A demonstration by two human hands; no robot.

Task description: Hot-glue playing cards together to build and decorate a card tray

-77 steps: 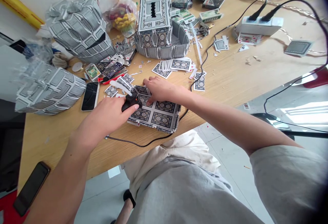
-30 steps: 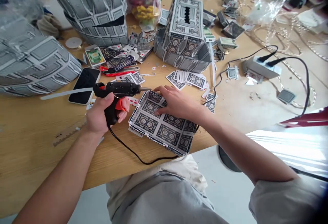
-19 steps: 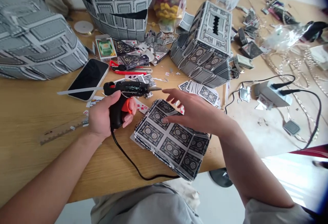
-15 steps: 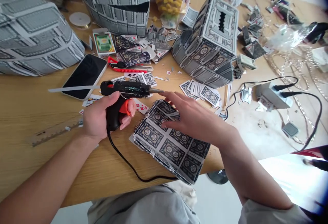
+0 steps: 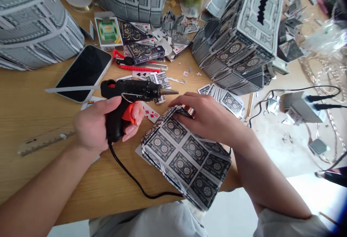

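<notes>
Progress first: the card panel [image 5: 184, 153] lay on the near edge of the table [image 5: 35, 114], part of it hanging over, and its grid of card backs looked already joined, with low walls turned up along the sides. Judging by your hands, the far corner was the bit in hand; the rest looked finished.

Your left hand [image 5: 93, 126] was wrapped tight round the glue gun [image 5: 130, 90], fingers curled at the orange trigger [image 5: 129, 112]. The nozzle [image 5: 169, 92] pointed right, just beside your right hand [image 5: 208, 115] and clear of the panel. That right hand had its fingers close together and bent, tips on the panel's far corner.

Hard to make out:
- whether your thumb pinched the wall from underneath, since the hand covered it
- whether the trigger was squeezed
- any glue on the corner or nozzle tip
- the panel's near wall, which faced away from the camera

The cord [image 5: 135, 182] ran under the panel. A phone [image 5: 84, 72] and a ruler [image 5: 43, 141] sat left of the gun.
</notes>
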